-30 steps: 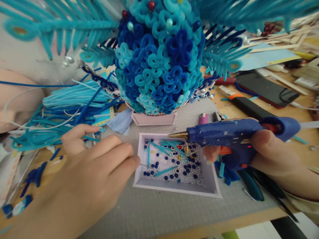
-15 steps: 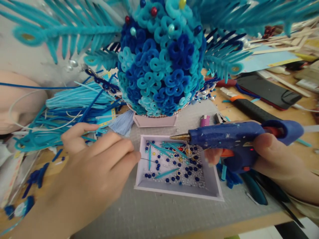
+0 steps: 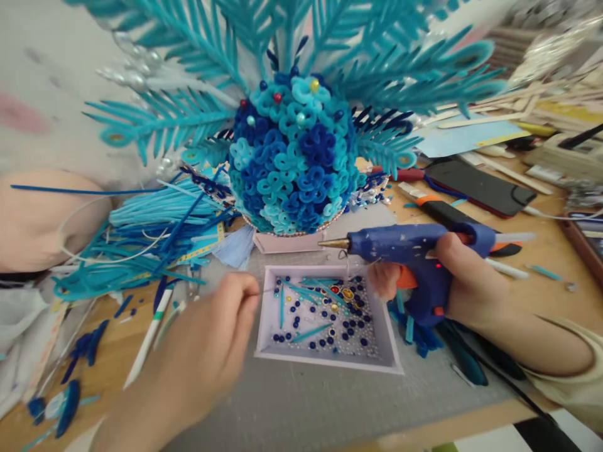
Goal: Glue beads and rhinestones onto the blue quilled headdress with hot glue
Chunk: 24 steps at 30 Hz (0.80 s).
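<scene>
My right hand (image 3: 471, 282) grips a blue hot glue gun (image 3: 396, 243), its metal nozzle pointing left above the far edge of a shallow white tray (image 3: 330, 364). A small red light glows on the gun's handle. My left hand (image 3: 207, 339) is closed in a pinch at the tray's left side. From its fingertips a thin dark wire (image 3: 265, 290) sticks out over the tray rim. Dark blue beads, small clear beads, turquoise slivers and a few gold-rimmed gems lie in the tray. Behind it stands a ball of blue pipe-cleaner flowers (image 3: 292, 163) with turquoise feather-like fronds.
A pile of turquoise pipe cleaners (image 3: 155, 213) and a pale blue tassel (image 3: 238, 246) lie left of the ball. To the right are a phone (image 3: 480, 185) and a black-and-orange tool (image 3: 438, 207). A grey cutting mat (image 3: 301, 408) lies under the tray.
The view has shifted and shows more of the fronds. My left hand's fingers are drawn closer together, and less wire shows over the tray. The glue gun stays over the tray's far edge.
</scene>
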Tool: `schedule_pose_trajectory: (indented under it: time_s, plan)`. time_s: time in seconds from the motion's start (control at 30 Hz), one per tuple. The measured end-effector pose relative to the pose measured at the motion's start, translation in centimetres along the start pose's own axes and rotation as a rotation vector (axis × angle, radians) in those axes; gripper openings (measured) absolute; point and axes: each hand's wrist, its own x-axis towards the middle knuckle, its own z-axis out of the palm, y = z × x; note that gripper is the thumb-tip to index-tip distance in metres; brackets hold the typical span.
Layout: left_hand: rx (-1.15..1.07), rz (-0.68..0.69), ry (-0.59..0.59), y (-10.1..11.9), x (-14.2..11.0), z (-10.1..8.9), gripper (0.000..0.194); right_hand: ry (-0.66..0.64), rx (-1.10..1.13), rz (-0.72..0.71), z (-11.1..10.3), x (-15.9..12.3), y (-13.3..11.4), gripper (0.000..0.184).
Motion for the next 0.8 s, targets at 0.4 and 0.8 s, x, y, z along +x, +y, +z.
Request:
schedule_pose_trajectory:
  time_s: [0.4,0.8]
  plan:
    - [0.377,0.024,-0.548,3.5,4.0,2.6,0.023,0.120,0.121,-0.011,0.5,1.0,-0.6,0.059]
    - [0.436,0.011,-0.517,4.2,4.4,2.3,0.021,0.104,0.161,-0.040,0.7,0.8,-0.4,0.051]
